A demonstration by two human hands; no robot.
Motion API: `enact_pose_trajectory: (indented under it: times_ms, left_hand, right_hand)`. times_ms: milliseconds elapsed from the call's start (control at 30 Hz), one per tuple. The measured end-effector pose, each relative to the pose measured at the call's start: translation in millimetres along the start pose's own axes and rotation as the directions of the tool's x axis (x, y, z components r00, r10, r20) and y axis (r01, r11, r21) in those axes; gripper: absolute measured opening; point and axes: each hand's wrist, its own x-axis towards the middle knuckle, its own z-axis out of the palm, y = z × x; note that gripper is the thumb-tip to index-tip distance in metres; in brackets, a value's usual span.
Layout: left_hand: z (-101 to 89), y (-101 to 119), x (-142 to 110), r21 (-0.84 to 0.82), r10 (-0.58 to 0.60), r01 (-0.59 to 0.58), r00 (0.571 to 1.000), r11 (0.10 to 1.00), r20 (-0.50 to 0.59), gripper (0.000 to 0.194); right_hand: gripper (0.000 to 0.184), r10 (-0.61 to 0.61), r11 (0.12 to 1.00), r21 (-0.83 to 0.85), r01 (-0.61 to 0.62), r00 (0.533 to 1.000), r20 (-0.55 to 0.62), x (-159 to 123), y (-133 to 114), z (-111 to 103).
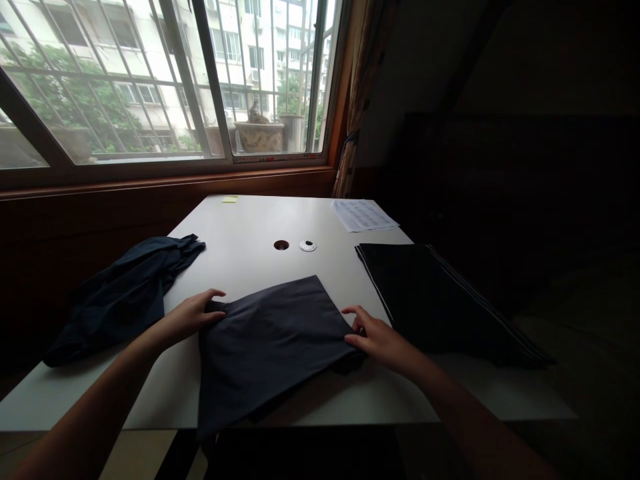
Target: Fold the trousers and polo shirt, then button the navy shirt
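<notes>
A dark grey garment [273, 340], folded over, lies across the front middle of the white table [240, 233]. One lower corner of it hangs past the table's front edge. My left hand [197, 312] pinches its upper left corner between thumb and fingers. On the opposite side, my right hand [373, 337] grips the right edge with thumb and bent fingers. The garment's exact kind cannot be made out.
A crumpled dark blue garment [125, 293] lies at the left edge. Dark folded clothes with white trim [440, 300] lie at the right. Printed sheets [365, 215], yellow sticky notes [230, 199], a cable hole [281, 245] and a round white cover [307, 246] are farther back, below a window.
</notes>
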Motion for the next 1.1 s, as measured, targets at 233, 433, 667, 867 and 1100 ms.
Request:
enact_pose_trajectory:
  times_ms: [233, 433, 667, 867, 1100]
  left_hand:
    - [18.2, 34, -30, -0.323, 0.078, 0.044, 0.932, 0.946, 0.354, 0.055]
    - [7.8, 73, -42, -0.202, 0.12, 0.015, 0.762, 0.979, 0.636, 0.05]
    - [-1.1, 70, 35, -0.04, 0.174, -0.17, 0.972, 0.985, 0.159, 0.051]
    - [32.7, 89, 121, -0.022, 0.297, -0.298, 0.954, 0.954, -0.028, 0.049]
    - [56.2, 122, 163, -0.017, 0.4, -0.399, 0.916, 0.917, 0.025, 0.049]
  right_hand:
    - [0.036, -0.042, 0.991, -0.135, -0.013, 0.916, -0.399, 65, 33, -29]
    - [0.026, -0.161, 0.978, -0.195, 0.076, 0.87, -0.466, 90, 39, -30]
    - [0.031, -0.294, 0.947, -0.215, 0.24, 0.917, -0.269, 62, 40, -41]
    - [0.046, -0.35, 0.92, -0.239, 0.31, 0.925, -0.15, 44, 44, -53]
    - [0.027, -0.372, 0.862, -0.432, 0.264, 0.909, -0.186, 56, 51, -50]
